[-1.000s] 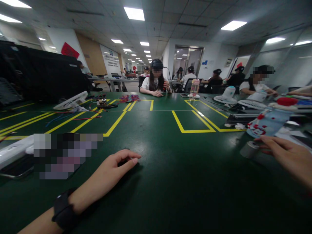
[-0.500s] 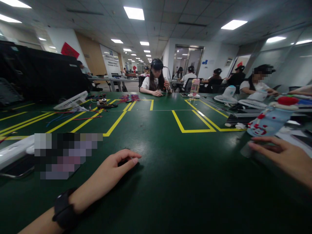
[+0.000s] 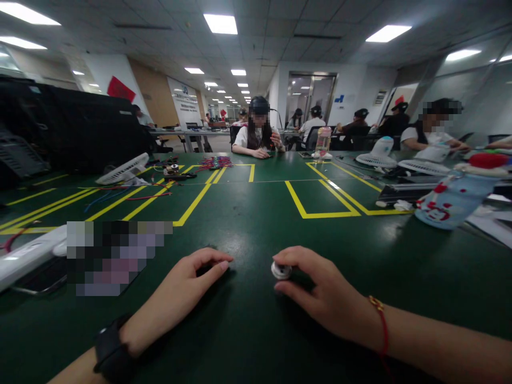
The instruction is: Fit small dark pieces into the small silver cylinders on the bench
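My right hand (image 3: 320, 282) holds a small round silver-white part (image 3: 281, 270) between its thumb and fingertips, close to the green tabletop (image 3: 256, 330). Dark spots show on the part's face, but its exact kind is not clear. To the left, my left hand (image 3: 200, 272) rests on the table with its fingers loosely curved and thumb apart from the palm. Nothing shows in it. A gap of bare green surface lies between the two hands.
At the left lie a white power strip (image 3: 32, 253), a dark phone-like slab (image 3: 40, 274) and a blurred-out item (image 3: 120, 258). Wires (image 3: 216, 161) and a white fan (image 3: 124, 169) sit farther back. A light-blue bottle (image 3: 452, 200) stands at right. Across the table sits a person (image 3: 258, 136).
My right hand has moved from beside the blue bottle leftward to the middle, carrying the small round part. My left hand has stayed almost still. The view has shifted slightly.
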A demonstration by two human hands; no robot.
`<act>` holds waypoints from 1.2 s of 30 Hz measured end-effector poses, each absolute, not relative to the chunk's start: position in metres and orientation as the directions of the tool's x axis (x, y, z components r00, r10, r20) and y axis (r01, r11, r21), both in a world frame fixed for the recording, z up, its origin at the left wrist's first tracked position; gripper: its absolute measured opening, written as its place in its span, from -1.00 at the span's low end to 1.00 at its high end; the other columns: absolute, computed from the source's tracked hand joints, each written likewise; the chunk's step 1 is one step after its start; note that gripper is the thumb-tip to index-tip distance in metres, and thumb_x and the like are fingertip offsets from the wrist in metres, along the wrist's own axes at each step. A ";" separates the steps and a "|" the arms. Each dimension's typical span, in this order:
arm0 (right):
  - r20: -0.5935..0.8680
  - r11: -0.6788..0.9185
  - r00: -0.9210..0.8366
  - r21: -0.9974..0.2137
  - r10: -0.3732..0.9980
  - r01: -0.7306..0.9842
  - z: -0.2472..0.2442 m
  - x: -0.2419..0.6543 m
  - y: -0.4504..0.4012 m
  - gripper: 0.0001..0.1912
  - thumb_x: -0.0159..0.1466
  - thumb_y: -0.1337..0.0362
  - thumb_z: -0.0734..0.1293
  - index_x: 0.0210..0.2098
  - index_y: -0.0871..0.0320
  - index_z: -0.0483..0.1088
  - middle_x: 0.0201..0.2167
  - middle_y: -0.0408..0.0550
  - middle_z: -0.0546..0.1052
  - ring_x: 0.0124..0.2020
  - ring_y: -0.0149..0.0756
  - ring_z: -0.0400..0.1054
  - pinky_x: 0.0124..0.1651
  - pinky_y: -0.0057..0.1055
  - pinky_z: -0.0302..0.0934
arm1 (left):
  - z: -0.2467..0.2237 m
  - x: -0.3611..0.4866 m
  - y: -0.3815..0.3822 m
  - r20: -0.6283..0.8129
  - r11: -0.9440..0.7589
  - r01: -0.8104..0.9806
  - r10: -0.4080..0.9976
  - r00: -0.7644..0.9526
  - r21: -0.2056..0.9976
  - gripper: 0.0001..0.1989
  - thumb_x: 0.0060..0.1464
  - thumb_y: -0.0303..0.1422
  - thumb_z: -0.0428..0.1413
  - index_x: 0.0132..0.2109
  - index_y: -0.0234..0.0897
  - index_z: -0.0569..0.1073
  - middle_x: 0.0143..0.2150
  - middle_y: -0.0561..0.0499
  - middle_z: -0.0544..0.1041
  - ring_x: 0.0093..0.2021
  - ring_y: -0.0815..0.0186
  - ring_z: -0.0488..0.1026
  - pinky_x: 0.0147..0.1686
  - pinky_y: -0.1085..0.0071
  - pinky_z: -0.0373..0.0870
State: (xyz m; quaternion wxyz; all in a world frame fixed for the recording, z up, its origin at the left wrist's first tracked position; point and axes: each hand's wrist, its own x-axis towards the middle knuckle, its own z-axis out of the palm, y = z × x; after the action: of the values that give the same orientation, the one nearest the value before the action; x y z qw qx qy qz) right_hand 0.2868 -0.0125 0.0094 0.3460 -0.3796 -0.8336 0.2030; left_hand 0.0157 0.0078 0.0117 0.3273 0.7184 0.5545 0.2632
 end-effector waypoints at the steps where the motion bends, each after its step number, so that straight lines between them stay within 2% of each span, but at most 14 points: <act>1: 0.408 0.622 -0.481 -0.621 0.776 0.477 0.007 0.281 -0.013 -0.65 0.22 0.18 0.31 0.00 0.04 0.28 -0.05 -0.04 0.40 -0.05 -0.31 0.32 0.04 -0.27 0.29 | 0.011 0.017 0.007 0.041 -0.189 0.644 0.971 0.237 0.741 -0.71 0.16 -0.12 0.03 -0.10 -0.12 0.53 -0.11 0.01 0.56 -0.07 0.10 0.46 -0.05 0.23 0.34; 6: 0.313 0.488 -0.414 -0.755 0.855 0.438 -0.006 0.284 -0.011 -0.24 0.11 0.18 0.41 0.20 0.01 -0.02 0.00 -0.05 0.36 -0.02 -0.33 0.31 0.10 -0.26 0.25 | 0.017 0.048 0.000 0.256 -0.376 0.643 0.927 0.276 0.668 -0.76 0.19 -0.21 0.03 -0.07 -0.09 0.50 -0.04 0.00 0.51 -0.02 0.13 0.41 0.03 0.22 0.29; 9: 0.295 0.470 -0.425 -0.788 0.856 0.398 -0.009 0.285 -0.009 -0.30 0.13 0.25 0.39 0.16 0.02 -0.02 -0.07 -0.09 0.40 -0.05 -0.35 0.33 0.07 -0.27 0.26 | 0.028 0.074 -0.003 0.313 -0.490 0.527 0.865 0.393 0.694 -0.80 0.21 -0.25 0.03 -0.10 -0.08 0.51 -0.05 0.02 0.51 -0.03 0.18 0.41 0.01 0.27 0.31; 13: 0.304 0.486 -0.439 -0.778 0.846 0.398 -0.006 0.287 -0.008 -0.35 0.14 0.26 0.39 0.13 0.02 0.03 -0.06 -0.08 0.40 -0.06 -0.34 0.34 0.03 -0.29 0.28 | 0.040 0.090 0.001 0.310 -0.506 0.440 0.840 0.445 0.742 -0.86 0.17 -0.30 0.09 -0.24 -0.12 0.55 -0.15 0.03 0.51 -0.11 0.22 0.44 -0.07 0.32 0.35; 18: 0.331 0.538 -0.453 -0.697 0.828 0.474 -0.001 0.294 -0.009 -0.46 0.15 0.30 0.34 0.10 0.05 0.13 -0.06 -0.08 0.40 -0.08 -0.37 0.33 -0.01 -0.36 0.27 | 0.027 0.078 0.007 0.260 -0.435 0.497 0.887 0.382 0.751 -0.88 0.13 -0.27 0.14 -0.26 -0.11 0.58 -0.15 0.03 0.48 -0.10 0.20 0.42 -0.05 0.26 0.32; 22: 0.351 0.559 -0.448 -0.645 0.822 0.521 -0.004 0.293 -0.010 -0.34 0.13 0.29 0.35 0.18 -0.01 0.07 0.05 -0.09 0.33 0.01 -0.36 0.28 0.09 -0.35 0.23 | 0.008 0.076 0.008 0.176 -0.443 0.595 0.874 0.453 0.671 -0.91 0.08 -0.30 0.20 -0.27 -0.05 0.61 -0.09 0.03 0.49 -0.04 0.15 0.39 0.00 0.19 0.29; 24: 0.368 0.584 -0.462 -0.613 0.807 0.533 -0.004 0.293 -0.011 -0.31 0.15 0.30 0.34 0.21 -0.06 0.03 0.11 -0.13 0.29 0.07 -0.38 0.24 0.16 -0.35 0.18 | 0.004 0.076 0.009 0.174 -0.457 0.600 0.866 0.469 0.656 -0.88 0.07 -0.33 0.21 -0.22 -0.03 0.61 -0.08 0.05 0.51 -0.04 0.16 0.40 0.01 0.20 0.29; 28: 0.373 0.579 -0.443 -0.555 0.815 0.598 0.005 0.315 -0.012 -0.46 0.22 0.28 0.28 0.16 -0.10 0.11 0.08 -0.18 0.32 0.06 -0.40 0.25 0.13 -0.39 0.22 | 0.011 0.059 0.011 0.153 -0.407 0.552 0.881 0.448 0.728 -0.78 0.15 -0.31 0.13 -0.04 -0.01 0.52 -0.02 0.06 0.49 -0.01 0.22 0.41 0.04 0.28 0.28; 31: 0.402 0.449 -0.264 -0.488 0.877 0.748 0.010 0.364 -0.010 -0.51 0.22 0.13 0.30 0.13 -0.06 0.17 0.04 -0.11 0.35 0.00 -0.31 0.32 0.06 -0.32 0.28 | 0.016 0.033 0.013 0.085 -0.303 0.581 0.925 0.371 0.756 -0.79 0.20 -0.21 0.07 -0.06 -0.02 0.51 -0.02 0.06 0.50 0.00 0.19 0.42 0.02 0.27 0.28; 34: 0.420 0.151 0.048 -0.426 0.906 0.892 0.007 0.436 -0.009 -0.46 0.19 -0.01 0.30 0.11 0.00 0.21 -0.06 0.00 0.42 -0.17 -0.20 0.40 -0.18 -0.29 0.36 | 0.015 0.009 0.014 -0.021 -0.152 0.587 0.960 0.278 0.795 -0.75 0.20 -0.13 0.04 -0.06 -0.04 0.50 -0.05 0.07 0.53 -0.02 0.17 0.44 -0.03 0.28 0.30; 36: 0.420 -0.037 0.208 -0.379 0.883 0.925 0.004 0.486 -0.011 -0.46 0.17 -0.04 0.29 0.08 0.01 0.23 -0.15 0.04 0.46 -0.29 -0.20 0.43 -0.36 -0.33 0.35 | 0.012 0.002 0.016 -0.078 -0.068 0.583 0.972 0.221 0.809 -0.72 0.19 -0.10 0.03 -0.03 -0.03 0.48 -0.07 0.07 0.55 -0.05 0.16 0.47 -0.08 0.30 0.32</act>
State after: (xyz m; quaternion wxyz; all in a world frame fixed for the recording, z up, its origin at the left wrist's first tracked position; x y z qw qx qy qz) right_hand 0.4864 -0.0106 0.0035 0.2940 -0.7193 -0.6284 -0.0351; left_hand 0.0025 0.0159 0.0119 0.3778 0.6839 0.5686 0.2574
